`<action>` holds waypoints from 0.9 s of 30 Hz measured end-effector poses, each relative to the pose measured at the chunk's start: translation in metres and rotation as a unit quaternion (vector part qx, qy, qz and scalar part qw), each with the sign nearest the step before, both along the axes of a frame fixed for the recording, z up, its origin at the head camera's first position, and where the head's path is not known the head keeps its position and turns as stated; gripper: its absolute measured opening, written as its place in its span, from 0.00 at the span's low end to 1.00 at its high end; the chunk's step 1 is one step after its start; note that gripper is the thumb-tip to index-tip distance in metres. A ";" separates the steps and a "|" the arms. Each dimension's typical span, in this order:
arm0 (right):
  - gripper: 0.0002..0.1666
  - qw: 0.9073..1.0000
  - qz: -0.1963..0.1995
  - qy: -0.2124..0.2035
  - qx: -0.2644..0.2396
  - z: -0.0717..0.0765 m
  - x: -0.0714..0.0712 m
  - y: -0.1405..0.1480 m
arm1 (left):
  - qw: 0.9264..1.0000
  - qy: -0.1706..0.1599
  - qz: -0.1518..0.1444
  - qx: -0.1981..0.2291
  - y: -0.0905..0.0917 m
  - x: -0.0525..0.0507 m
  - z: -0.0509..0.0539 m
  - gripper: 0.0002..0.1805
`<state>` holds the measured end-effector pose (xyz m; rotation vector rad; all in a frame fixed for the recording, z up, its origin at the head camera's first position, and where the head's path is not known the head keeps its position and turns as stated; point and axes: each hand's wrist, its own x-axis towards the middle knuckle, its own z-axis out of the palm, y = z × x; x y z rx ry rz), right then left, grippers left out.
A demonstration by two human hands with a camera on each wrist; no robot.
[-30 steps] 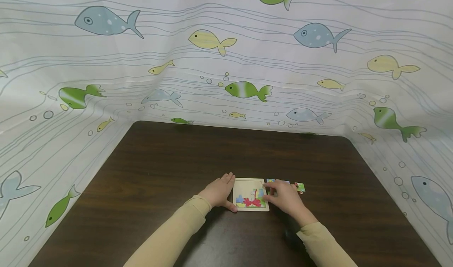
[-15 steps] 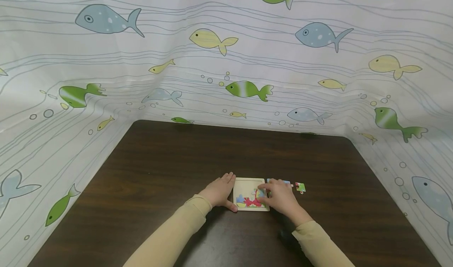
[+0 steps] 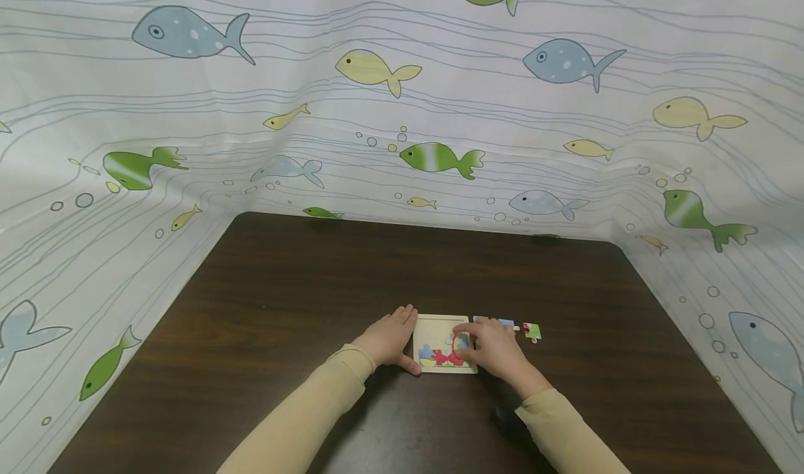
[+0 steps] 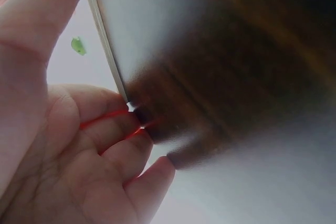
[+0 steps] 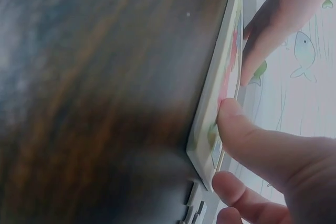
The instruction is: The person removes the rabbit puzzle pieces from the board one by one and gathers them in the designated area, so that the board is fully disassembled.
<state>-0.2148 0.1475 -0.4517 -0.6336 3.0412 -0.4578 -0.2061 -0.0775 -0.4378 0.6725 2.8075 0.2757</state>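
Note:
In the head view a square wooden puzzle tray (image 3: 442,371) lies on the table, its lower part filled with pink, blue and green jigsaw pieces (image 3: 440,357). My left hand (image 3: 388,340) rests along the tray's left edge, fingers extended and thumb at the near corner; the left wrist view shows fingertips against the edge. Over the tray's right side, my right hand (image 3: 496,347) holds a puzzle piece (image 3: 458,343) between thumb and index finger. Much of that piece is covered. In the right wrist view the thumb (image 5: 236,124) touches the picture surface.
Loose puzzle pieces (image 3: 506,323) lie right of the tray, partly behind my right hand; a green one (image 3: 532,331) lies farther right. The dark wooden table (image 3: 301,285) is bordered by a white fish-print sheet (image 3: 352,125). A dark shape (image 3: 505,418) sits below my right wrist.
My right hand has shifted left from the tray's right edge to over the pieces, uncovering more of the green loose piece. My left hand has stayed in place.

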 end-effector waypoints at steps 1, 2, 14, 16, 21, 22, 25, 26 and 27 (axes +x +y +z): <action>0.21 1.000 0.002 -0.001 0.006 0.000 0.000 -0.001 | 1.000 0.000 0.000 0.000 0.000 0.000 0.000 0.59; 0.21 1.000 0.004 -0.002 0.010 0.000 0.000 -0.001 | 1.000 -0.001 0.001 0.000 0.000 0.000 0.000 0.59; 0.19 1.000 0.004 -0.020 -0.001 0.002 -0.001 -0.004 | 1.000 0.000 0.002 -0.001 -0.001 -0.001 -0.001 0.60; 0.19 1.000 0.001 -0.023 -0.009 0.002 -0.001 -0.004 | 1.000 -0.001 0.002 -0.001 -0.001 -0.001 -0.001 0.60; 0.19 0.999 -0.004 -0.021 -0.030 0.001 0.000 -0.005 | 1.000 -0.002 0.004 0.000 -0.001 -0.001 -0.003 0.60; 0.19 0.999 -0.003 -0.022 -0.033 0.001 0.000 -0.005 | 1.000 -0.002 0.004 0.000 -0.001 -0.001 -0.003 0.60; 0.19 0.999 -0.002 -0.031 -0.043 0.002 -0.001 -0.006 | 1.000 -0.002 0.005 0.001 -0.001 -0.001 -0.003 0.60; 0.19 0.998 -0.003 -0.036 -0.046 0.002 -0.001 -0.007 | 1.000 -0.002 0.005 0.001 -0.001 -0.001 -0.003 0.60; 0.19 0.998 -0.005 -0.041 -0.048 0.001 -0.001 -0.007 | 1.000 -0.003 0.005 0.001 -0.001 -0.001 -0.003 0.60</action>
